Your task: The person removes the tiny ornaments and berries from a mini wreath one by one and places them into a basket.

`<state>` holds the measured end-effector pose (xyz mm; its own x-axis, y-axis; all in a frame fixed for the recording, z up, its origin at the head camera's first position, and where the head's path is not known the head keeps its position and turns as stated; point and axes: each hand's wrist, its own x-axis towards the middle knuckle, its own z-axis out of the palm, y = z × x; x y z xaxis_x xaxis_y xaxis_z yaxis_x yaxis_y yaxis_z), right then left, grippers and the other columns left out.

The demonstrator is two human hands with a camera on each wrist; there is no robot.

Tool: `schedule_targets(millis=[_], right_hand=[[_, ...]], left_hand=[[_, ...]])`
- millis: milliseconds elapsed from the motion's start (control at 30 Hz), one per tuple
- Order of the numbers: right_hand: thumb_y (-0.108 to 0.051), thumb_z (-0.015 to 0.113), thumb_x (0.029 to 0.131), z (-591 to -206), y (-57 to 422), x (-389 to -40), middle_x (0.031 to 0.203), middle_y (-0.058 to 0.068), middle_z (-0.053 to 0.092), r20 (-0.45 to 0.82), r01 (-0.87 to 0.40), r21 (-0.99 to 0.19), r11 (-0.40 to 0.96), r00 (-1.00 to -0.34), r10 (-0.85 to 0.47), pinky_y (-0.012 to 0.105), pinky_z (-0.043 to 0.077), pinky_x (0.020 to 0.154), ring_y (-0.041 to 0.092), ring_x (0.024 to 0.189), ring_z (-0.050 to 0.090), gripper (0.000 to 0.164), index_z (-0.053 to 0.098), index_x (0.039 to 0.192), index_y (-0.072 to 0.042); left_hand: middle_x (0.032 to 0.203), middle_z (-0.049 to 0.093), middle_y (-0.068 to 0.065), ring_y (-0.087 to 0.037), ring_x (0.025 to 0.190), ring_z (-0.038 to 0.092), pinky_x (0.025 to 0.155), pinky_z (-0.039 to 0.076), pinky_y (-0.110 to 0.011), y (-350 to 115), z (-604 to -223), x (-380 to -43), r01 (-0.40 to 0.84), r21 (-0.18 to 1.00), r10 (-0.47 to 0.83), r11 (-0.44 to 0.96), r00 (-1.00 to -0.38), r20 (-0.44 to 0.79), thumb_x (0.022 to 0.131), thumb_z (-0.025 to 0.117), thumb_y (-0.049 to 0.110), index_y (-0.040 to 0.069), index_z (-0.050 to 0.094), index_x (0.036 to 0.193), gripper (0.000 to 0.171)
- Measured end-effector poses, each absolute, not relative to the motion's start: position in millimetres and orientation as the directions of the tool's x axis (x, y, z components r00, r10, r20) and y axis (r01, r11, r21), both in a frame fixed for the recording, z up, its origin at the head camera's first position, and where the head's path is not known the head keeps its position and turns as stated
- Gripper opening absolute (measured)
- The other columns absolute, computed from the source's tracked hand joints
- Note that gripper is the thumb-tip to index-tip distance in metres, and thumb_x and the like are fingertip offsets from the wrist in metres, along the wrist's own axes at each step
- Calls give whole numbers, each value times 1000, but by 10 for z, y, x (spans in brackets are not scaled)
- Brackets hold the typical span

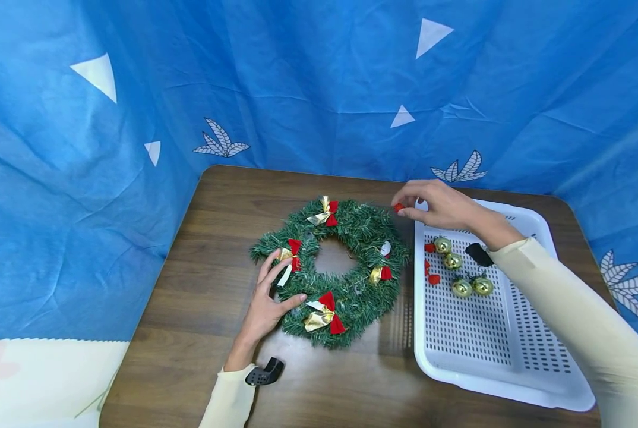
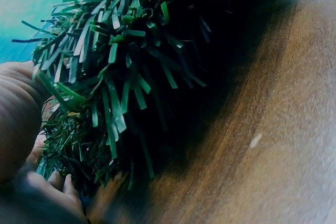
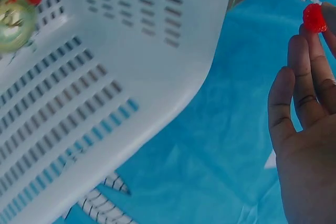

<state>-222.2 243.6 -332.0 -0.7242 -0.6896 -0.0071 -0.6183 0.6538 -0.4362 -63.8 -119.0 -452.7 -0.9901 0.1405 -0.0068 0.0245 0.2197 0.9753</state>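
A green artificial wreath (image 1: 372, 226) lies on the table, trimmed with red and gold bows (image 1: 324, 315). At its left side my left hand (image 1: 265, 309) holds the greenery, fingers by the left bow and thumb lower down. The left wrist view shows wreath needles (image 2: 115, 98) close up, with part of the hand at the left edge. Beyond the wreath's upper right, my right hand (image 1: 436, 205) pinches a small bumpy red berry (image 3: 315, 18) between thumb and fingertips. That hand is above the near-left rim area of a white basket (image 1: 511, 351), apart from the wreath.
Inside the basket are several gold baubles (image 1: 461, 288) and a few red berries (image 1: 433, 279), toward its left side. Blue patterned cloth (image 1: 308, 89) hangs behind the wooden table (image 1: 190, 285). A black wrist device (image 1: 265, 372) sits on the left wrist.
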Motion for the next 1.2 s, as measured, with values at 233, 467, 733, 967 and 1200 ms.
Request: schedule_targets(millis=[233, 467, 733, 967, 1200], right_hand=[[-20, 68, 86, -3240, 2752, -2073, 102, -9, 65, 26, -570, -410, 712, -788, -615, 31, 46, 66, 7, 83, 54, 22, 66, 108, -22], [-15, 71, 83, -3268, 2991, -1895, 102, -8, 66, -14, -505, -403, 763, -830, -557, 32, 49, 71, 8, 87, 56, 22, 68, 105, -18], [-18, 74, 80, -3431, 3112, -1614, 99, -14, 65, -73, -480, -381, 790, -836, -544, 31, 51, 73, 5, 83, 55, 25, 68, 104, -24], [-18, 75, 80, -3521, 3164, -1511, 102, -11, 67, -114, -440, -376, 815, -851, -512, 33, 51, 74, 5, 84, 55, 28, 68, 106, -26], [-17, 72, 82, -3506, 3179, -1482, 100, -11, 67, -89, -431, -362, 827, -867, -491, 35, 51, 74, 2, 82, 55, 23, 68, 104, -25]], left_hand=[[156, 16, -5, -27, 145, 8, 110, 14, -62, -1199, -4523, -644, 29, 974, 142, 227, -990, -4, 74, 78, 7, 11, 46, 138, 72], [156, 16, -6, -28, 145, 7, 110, 14, -63, -1209, -4520, -641, 28, 974, 137, 225, -991, -3, 74, 78, 6, 9, 46, 138, 72], [156, 17, -9, -31, 145, 9, 108, 16, -64, -1229, -4544, -654, 72, 968, 145, 241, -989, 37, 74, 78, 6, 8, 46, 138, 72], [156, 17, -10, -32, 145, 9, 109, 17, -63, -1237, -4559, -690, 89, 964, 157, 250, -986, 50, 74, 78, 5, 7, 45, 138, 72], [156, 17, -12, -34, 144, 10, 107, 18, -65, -1245, -4555, -688, 104, 959, 156, 264, -986, 64, 75, 77, 7, 6, 45, 138, 71]])
